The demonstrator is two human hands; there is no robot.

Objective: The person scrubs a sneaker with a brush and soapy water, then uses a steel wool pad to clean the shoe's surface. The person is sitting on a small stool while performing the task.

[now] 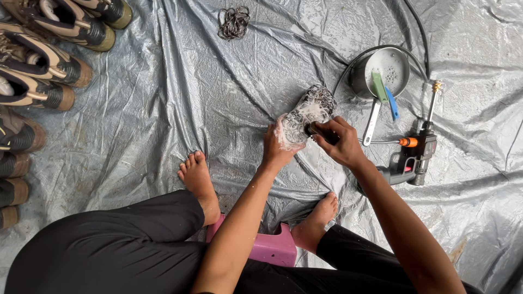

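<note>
Left hand (278, 146) gripping soapy shoe (308, 113) at near end, long axis angling up-right; right hand (339, 142) closed on brush (316, 130), alongside.

I'm looking over the whole sheet now and I'm seeing no packages, no labels, no signs and no screens anywhere in this view.

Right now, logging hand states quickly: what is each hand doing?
Left hand: closed on the soapy shoe, gripping its near end.
Right hand: closed on a dark brush, pressed against the shoe.
</note>
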